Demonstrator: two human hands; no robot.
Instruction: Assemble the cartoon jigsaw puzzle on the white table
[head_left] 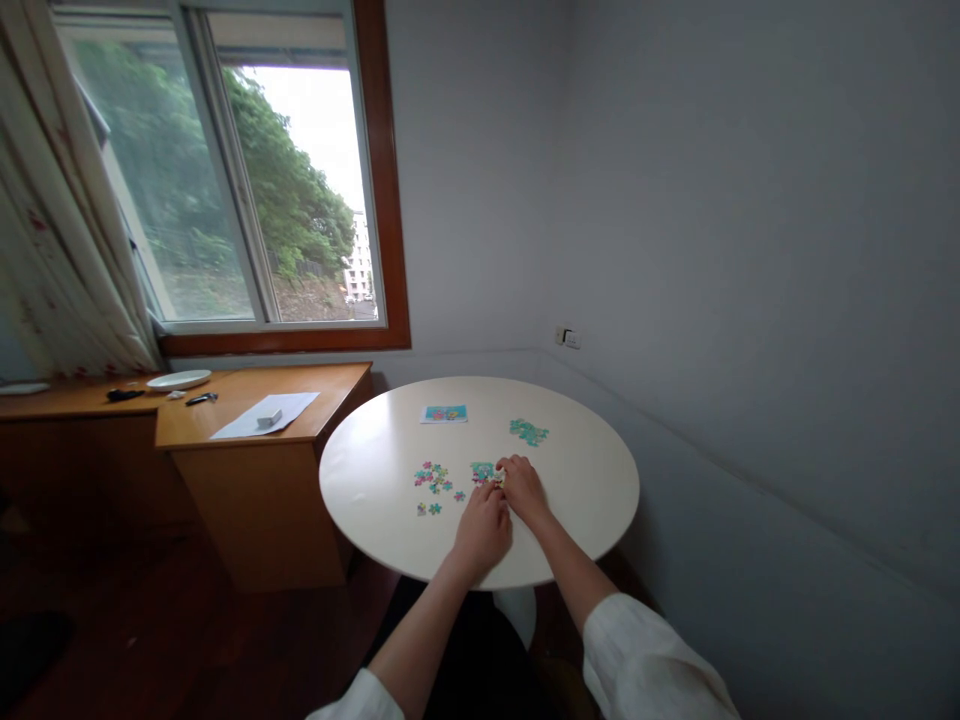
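Note:
Both my hands rest on a round white table (375,470), meeting over a small joined patch of jigsaw pieces (482,470). My left hand (482,530) has its fingers curled, fingertips at a small pale piece (498,480). My right hand (523,489) is bent over the same spot, fingers pinched together at that piece. Several loose pink and teal pieces (433,480) lie just left of my hands. Another joined teal cluster (529,432) sits farther back right. A small picture card (445,413) lies at the table's far side.
A wooden desk (247,470) stands left of the table, carrying a sheet of paper (264,415) with a small grey object, a white plate (178,380) and dark small items. A window with a curtain fills the left wall. Grey walls close in behind and to the right.

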